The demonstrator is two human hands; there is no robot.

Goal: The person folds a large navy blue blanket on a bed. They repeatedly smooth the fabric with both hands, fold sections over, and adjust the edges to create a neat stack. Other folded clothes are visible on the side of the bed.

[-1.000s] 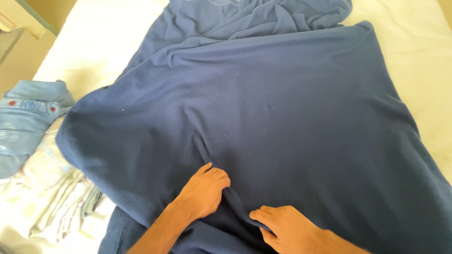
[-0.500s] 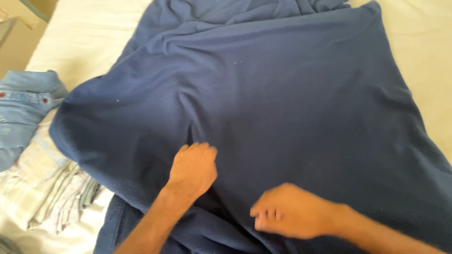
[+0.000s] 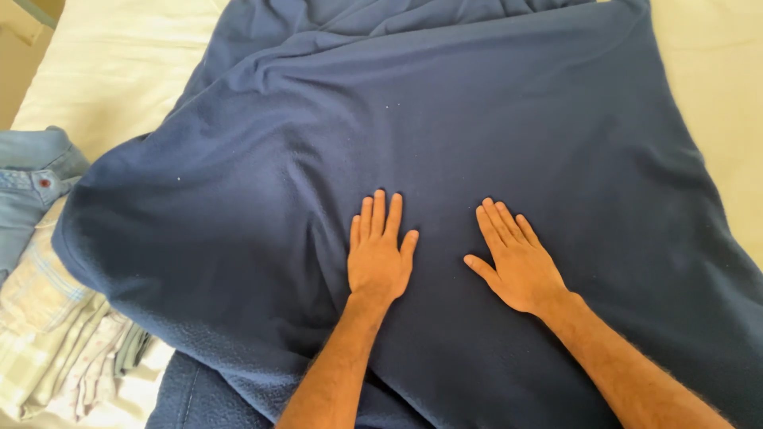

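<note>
- Across the middle of the cream-sheeted bed (image 3: 119, 71) lies the large navy-blue fleece blanket (image 3: 493, 143), spread from the far edge down to the near edge, where it overhangs.
- Left hand (image 3: 380, 258) and right hand (image 3: 517, 266) both rest flat on it, palms down, fingers spread and gripping nothing.
- Risk: a long crease runs just left of the left hand; pressing sideways could push it into a deeper fold rather than flatten it.
- Risk: the nap is soft and grippy, so palms may drag the whole cloth towards the near edge.
- Beside the bed's left edge sit a pale checked folded cloth (image 3: 56, 342) and a light-blue denim garment (image 3: 32, 187); the blanket's corner touches them and could tug them askew.
</note>
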